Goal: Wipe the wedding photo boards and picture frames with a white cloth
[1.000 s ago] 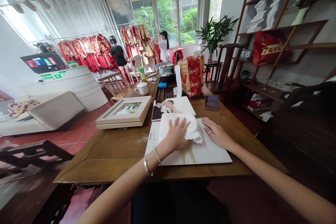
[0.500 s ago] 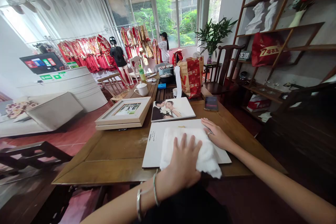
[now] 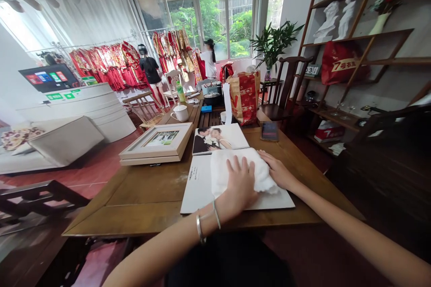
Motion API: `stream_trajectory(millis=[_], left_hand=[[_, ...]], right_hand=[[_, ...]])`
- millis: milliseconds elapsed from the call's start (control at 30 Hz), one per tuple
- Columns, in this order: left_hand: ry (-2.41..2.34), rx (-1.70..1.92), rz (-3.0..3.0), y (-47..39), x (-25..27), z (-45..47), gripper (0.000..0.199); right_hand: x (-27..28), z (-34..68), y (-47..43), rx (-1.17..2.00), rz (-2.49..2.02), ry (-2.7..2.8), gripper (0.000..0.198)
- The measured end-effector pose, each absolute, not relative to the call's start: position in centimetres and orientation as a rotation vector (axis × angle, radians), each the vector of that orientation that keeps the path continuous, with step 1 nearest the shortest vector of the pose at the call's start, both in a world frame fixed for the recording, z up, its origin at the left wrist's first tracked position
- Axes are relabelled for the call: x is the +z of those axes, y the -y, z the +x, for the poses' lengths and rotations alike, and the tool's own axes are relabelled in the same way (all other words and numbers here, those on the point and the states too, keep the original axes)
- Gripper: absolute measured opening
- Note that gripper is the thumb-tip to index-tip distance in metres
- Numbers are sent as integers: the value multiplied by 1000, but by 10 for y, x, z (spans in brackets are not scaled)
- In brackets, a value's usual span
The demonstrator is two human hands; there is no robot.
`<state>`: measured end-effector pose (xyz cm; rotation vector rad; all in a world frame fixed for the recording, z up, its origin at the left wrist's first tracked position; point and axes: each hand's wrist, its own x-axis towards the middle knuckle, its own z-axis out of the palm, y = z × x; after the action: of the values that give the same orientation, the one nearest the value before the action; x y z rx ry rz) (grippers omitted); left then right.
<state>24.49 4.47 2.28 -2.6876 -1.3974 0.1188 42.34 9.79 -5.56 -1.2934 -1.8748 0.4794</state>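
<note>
My left hand [image 3: 240,181] lies flat with spread fingers on a folded white cloth [image 3: 222,175], pressing it onto a white panel [image 3: 198,195] with small dark print along its left side. At the panel's far right edge rests my right hand [image 3: 274,169], its fingers stretched out beside the cloth; its fingertips are partly covered by the cloth's edge. Just beyond the panel lies a photo panel [image 3: 232,136] with a picture of two people. Left of it sits a pale wooden picture frame [image 3: 183,143], stacked on another.
Farther along the wooden table [image 3: 134,210] stand a white lidded cup [image 3: 181,113], a red and brown paper bag [image 3: 245,96] and a small dark-screened device [image 3: 270,131]. Two people are near a rack of red garments [image 3: 107,67]. Wooden chairs flank the table.
My left hand and the cloth have slid away from me, up to the panel's far edge, covering more of it. My right hand stays at the far right edge.
</note>
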Motion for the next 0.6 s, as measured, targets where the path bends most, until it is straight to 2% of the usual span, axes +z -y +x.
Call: stream_trajectory(millis=[167, 267, 367, 600], left_hand=[[1175, 188, -2764, 22, 26, 239, 95], [1123, 211, -2734, 31, 30, 242, 92], [1160, 251, -2695, 11, 34, 250, 84], [1308, 231, -2602, -56, 30, 263, 79]], right_hand=[[-57, 425, -102, 524, -1300, 1801, 41], [-59, 428, -105, 561, -1290, 1751, 39], [-61, 431, -107, 605, -1254, 1702, 37], [-56, 429, -104, 649, -1285, 1616, 44]])
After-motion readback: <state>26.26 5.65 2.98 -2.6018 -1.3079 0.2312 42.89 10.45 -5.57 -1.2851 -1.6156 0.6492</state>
